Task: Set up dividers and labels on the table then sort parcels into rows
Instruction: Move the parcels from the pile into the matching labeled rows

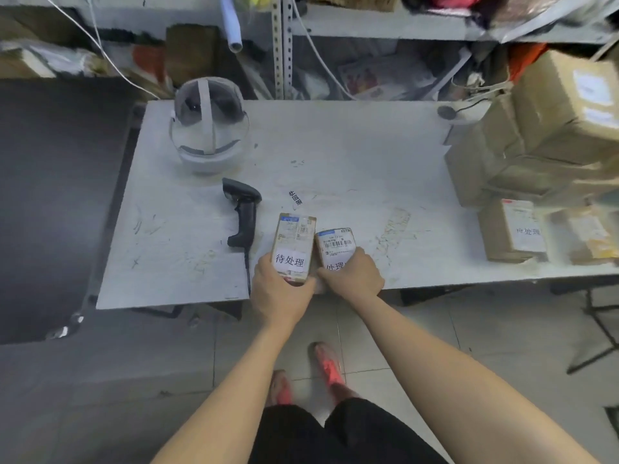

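Two small cardboard parcels lie side by side near the front edge of the white table point(335, 155). My left hand point(279, 293) grips the near end of the left parcel point(294, 236), which carries a shipping label and a white tag with printed characters. My right hand point(351, 272) holds the near end of the right parcel point(336, 244), covering part of its white tag. A small paper label point(296, 197) with printed characters lies flat on the table just beyond the two parcels.
A black barcode scanner point(243, 212) lies left of the parcels, its cable running off the front edge. A white headset point(209, 128) sits at the back left. Cardboard boxes point(536, 135) are stacked at the right, one tagged parcel point(512, 229) in front. Shelving stands behind.
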Demonstrator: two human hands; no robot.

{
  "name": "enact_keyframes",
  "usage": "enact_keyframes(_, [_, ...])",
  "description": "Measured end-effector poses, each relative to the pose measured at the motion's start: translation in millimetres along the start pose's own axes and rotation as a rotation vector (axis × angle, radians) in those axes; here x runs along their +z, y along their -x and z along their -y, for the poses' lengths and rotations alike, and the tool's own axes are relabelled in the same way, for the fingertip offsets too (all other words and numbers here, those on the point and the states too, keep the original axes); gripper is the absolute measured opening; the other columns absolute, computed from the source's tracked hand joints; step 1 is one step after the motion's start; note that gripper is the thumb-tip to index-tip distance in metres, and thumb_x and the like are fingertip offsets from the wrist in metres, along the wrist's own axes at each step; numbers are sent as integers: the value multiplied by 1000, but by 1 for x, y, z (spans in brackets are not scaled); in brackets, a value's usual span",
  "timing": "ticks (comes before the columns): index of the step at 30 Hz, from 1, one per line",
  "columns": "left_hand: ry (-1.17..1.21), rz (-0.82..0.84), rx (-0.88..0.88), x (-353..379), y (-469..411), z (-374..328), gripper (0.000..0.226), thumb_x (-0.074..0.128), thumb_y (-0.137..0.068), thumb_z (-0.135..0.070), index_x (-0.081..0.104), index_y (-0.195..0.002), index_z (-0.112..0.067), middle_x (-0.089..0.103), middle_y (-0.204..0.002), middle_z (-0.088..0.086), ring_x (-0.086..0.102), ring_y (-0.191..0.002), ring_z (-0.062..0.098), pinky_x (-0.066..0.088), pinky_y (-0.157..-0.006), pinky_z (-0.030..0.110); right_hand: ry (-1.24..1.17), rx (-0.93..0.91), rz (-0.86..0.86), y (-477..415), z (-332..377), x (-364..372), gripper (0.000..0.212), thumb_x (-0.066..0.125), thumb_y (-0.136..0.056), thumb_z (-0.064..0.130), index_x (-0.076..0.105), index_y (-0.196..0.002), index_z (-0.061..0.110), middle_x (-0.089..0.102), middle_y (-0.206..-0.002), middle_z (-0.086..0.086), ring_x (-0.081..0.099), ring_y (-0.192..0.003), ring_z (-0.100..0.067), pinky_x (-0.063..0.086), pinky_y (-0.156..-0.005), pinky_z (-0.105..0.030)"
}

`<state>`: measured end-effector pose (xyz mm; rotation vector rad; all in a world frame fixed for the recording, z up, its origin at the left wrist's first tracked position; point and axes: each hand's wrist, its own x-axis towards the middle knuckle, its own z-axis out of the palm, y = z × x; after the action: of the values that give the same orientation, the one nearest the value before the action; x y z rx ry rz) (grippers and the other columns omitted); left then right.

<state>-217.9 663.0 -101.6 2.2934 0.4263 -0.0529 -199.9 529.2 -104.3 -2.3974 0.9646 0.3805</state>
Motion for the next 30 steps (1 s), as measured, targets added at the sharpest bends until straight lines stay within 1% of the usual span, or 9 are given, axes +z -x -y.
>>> enact_keyframes(4, [12, 31, 45, -3, -3, -2, 65, 82, -60, -38, 54, -114, -16, 64, -107, 3, 63, -96, 29, 43, -72, 29, -54, 62, -26, 3, -10, -6, 68, 68, -53, 63, 56, -107, 23, 66, -103, 2, 65, -98, -24, 48, -76, -31])
enact_keyframes(9, [14, 72, 87, 0, 13, -23, 68, 83, -63, -40, 53, -120, -18, 63, -110, 0, 62, -98, 24, 37, -71, 26, -166, 125, -17, 6, -38, -28, 63, 66, -52, 65, 60, -101, 26, 67, -96, 5, 65, -90, -22, 53, -75, -32])
enact_keyframes(16, [-10, 90, 212, 26, 52, -83, 70, 83, -63, -47, 51, -119, -20, 62, -108, -3, 61, -96, 21, 38, -72, 26, -331, 131, -117, 1, -98, -92, 52, 67, -54, 61, 62, -90, 24, 67, -87, 7, 64, -81, -18, 41, -55, -23])
enact_keyframes(18, [-12, 79, 243, 41, 68, -106, 71, 83, -62, -48, 52, -119, -19, 63, -108, -2, 62, -95, 21, 40, -71, 26, -364, 119, -149, -6, -121, -121, 52, 66, -52, 61, 64, -86, 22, 68, -84, 6, 66, -80, -20, 47, -57, -25])
enact_keyframes(20, [-23, 65, 265, 59, 88, -133, 71, 82, -62, -48, 51, -118, -18, 64, -108, -1, 62, -94, 21, 46, -71, 28, -395, 108, -187, -14, -147, -155, 56, 62, -48, 64, 66, -85, 22, 69, -84, 6, 66, -82, -20, 56, -67, -31])
enact_keyframes(21, [-32, 61, 275, 69, 99, -146, 70, 82, -63, -48, 51, -118, -18, 64, -108, 0, 62, -94, 21, 50, -72, 29, -406, 97, -205, -18, -162, -173, 58, 62, -48, 65, 67, -87, 23, 70, -86, 6, 66, -83, -20, 57, -71, -33])
enact_keyframes(23, [-42, 55, 292, 89, 123, -174, 70, 81, -64, -48, 51, -118, -17, 64, -109, 0, 61, -93, 21, 54, -74, 32, -413, 69, -250, -28, -194, -209, 59, 63, -49, 66, 68, -91, 23, 69, -88, 6, 65, -85, -20, 57, -72, -33])
enact_keyframes(26, [-23, 26, 294, 121, 162, -213, 71, 81, -64, -50, 50, -119, -18, 63, -110, 1, 60, -92, 20, 57, -74, 36, -413, 36, -313, -43, -247, -262, 71, 59, -43, 71, 67, -97, 24, 69, -92, 5, 66, -87, -20, 57, -71, -33])
enact_keyframes(30, [2, 20, 289, 163, 205, -261, 73, 82, -66, -52, 48, -121, -18, 63, -116, 2, 62, -98, 20, 52, -66, 30, -376, 28, -361, -62, -310, -325, 65, 64, -51, 70, 65, -99, 26, 67, -93, 6, 63, -88, -19, 54, -70, -32])
